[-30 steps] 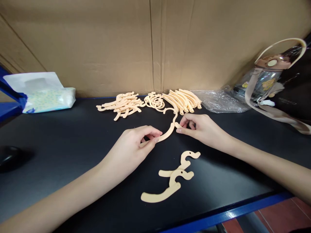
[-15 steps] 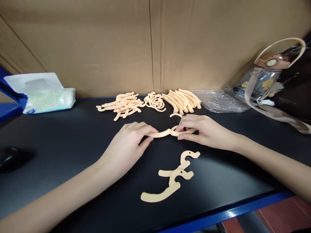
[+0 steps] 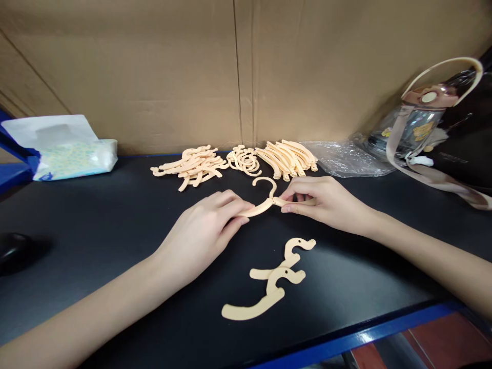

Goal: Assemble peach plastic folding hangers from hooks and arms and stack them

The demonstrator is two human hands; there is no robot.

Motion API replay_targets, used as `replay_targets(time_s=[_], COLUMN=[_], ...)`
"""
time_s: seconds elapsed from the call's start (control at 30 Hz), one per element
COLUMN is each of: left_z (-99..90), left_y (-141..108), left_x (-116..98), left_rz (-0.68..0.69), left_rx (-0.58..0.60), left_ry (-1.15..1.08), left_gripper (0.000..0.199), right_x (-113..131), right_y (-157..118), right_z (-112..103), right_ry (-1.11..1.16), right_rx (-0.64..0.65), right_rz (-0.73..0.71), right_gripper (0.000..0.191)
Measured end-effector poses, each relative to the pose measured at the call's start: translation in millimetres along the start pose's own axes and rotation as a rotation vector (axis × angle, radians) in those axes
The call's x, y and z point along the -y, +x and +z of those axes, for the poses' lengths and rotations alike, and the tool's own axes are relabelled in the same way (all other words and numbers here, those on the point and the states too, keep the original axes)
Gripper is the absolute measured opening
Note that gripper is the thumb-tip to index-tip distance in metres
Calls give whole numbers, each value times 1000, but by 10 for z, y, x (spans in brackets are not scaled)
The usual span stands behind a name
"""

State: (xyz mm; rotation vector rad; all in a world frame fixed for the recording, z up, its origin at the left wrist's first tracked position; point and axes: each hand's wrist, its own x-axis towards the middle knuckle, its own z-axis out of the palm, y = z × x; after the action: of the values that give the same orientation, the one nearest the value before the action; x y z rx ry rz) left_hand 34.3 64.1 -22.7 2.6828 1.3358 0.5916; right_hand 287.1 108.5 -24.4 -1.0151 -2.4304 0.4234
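Note:
A small cream-coloured folding hanger (image 3: 263, 206) is held just above or on the black table, its hook curving up and to the left. My left hand (image 3: 215, 218) pinches the end of its left arm between thumb and fingers. On the other side my right hand (image 3: 321, 200) grips the right arm close to the joint, hiding most of that arm. Nearer to me lie two joined hook-and-arm pieces (image 3: 251, 309), partly overlapping each other, with small holes in the curved parts.
Along the back lie a pile of arm pieces (image 3: 196, 165), a heap of hooks (image 3: 244, 161) and a stack of curved arms (image 3: 288, 158). A clear plastic bag (image 3: 346, 160) and a strapped bottle (image 3: 418, 123) are at right. Tissues (image 3: 77, 156) and a black mouse (image 3: 13, 247) sit left.
The hanger's hook has swung up into view, clear of my right hand, and the two arms now slope down from the joint. My right hand has shifted slightly; my left moved a little right.

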Motion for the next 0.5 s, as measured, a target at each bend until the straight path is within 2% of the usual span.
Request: replay_targets(time_s=[0.17,0.37,0.5], left_z=[12,6,6], left_y=[-50,-45,-46], left_x=[-119,-132,-126], left_rz=[24,42,60], left_rx=[19,33,29], left_ry=[4,-1,-11], left_gripper=[13,24,22], right_x=[97,134,94], right_y=[-20,-26,-8], right_z=[33,67,72], right_ry=[-44,-28,-26], right_rx=[-20,13,18], right_rz=[58,113,144], right_gripper=[17,16,17])
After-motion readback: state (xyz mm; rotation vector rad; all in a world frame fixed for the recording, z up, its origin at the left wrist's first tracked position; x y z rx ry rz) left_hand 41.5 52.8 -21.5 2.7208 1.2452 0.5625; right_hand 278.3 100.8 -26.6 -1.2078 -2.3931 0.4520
